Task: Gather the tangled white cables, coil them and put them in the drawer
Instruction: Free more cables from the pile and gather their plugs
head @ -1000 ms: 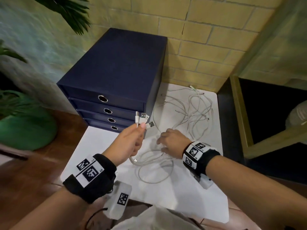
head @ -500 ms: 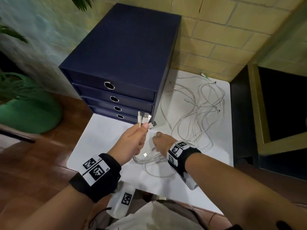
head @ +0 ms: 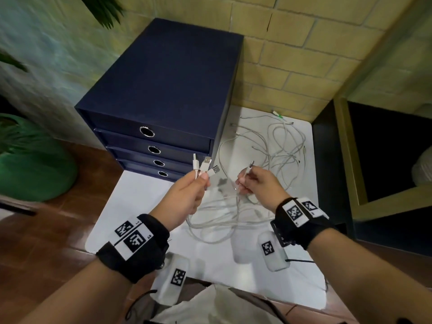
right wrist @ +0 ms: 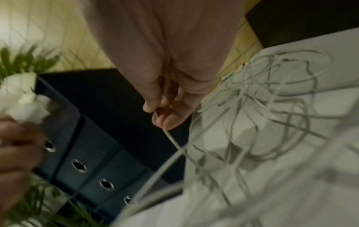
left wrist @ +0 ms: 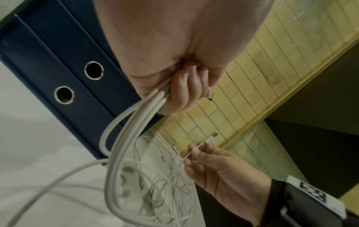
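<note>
White cables [head: 268, 146] lie tangled on my table [head: 145, 195], right of the drawer unit [head: 163, 90]. Left hand [head: 184, 197] grips three plug ends; right hand [head: 259, 187] pinches a fourth. Right wrist view is blurred, so the strands run together.

A green pot [head: 35, 169] with a plant, its leaves blurred, stands left; yellow brick wall [head: 292, 66] behind

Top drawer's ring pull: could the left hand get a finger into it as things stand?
Probably not yet: the way to the ring pull looks clear, but the left hand grips three cable ends.
</note>
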